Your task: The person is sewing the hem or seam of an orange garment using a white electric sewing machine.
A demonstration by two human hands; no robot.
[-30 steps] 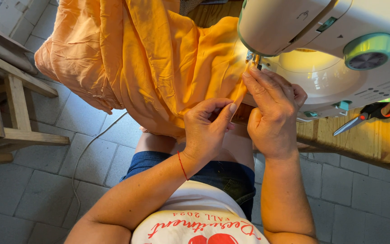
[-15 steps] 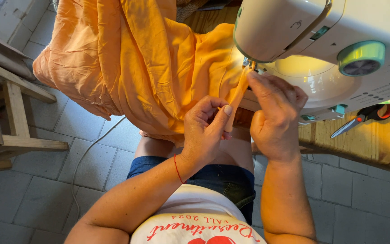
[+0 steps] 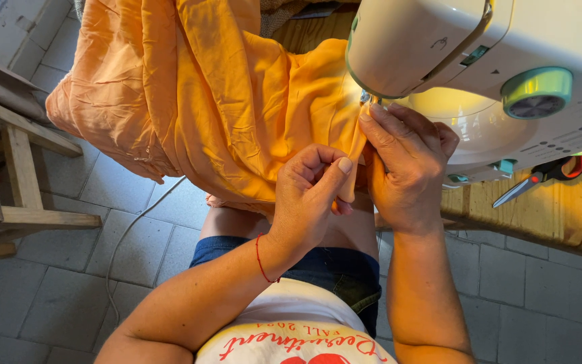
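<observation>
Fabric strip (image 3: 356,152) sits pinched between left hand (image 3: 311,195) and right hand (image 3: 405,168).

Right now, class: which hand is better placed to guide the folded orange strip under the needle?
The right hand: its fingertips press the orange fabric right beside the sewing machine needle; the left hand pinches the strip nearer the body.

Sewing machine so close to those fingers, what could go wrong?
The right hand presses the orange fabric right under the sewing machine head, so a fingertip might get pricked. The left hand pinches a narrow folded edge, which could slip and sew crooked. Fabric hanging off the side might drag.
</observation>
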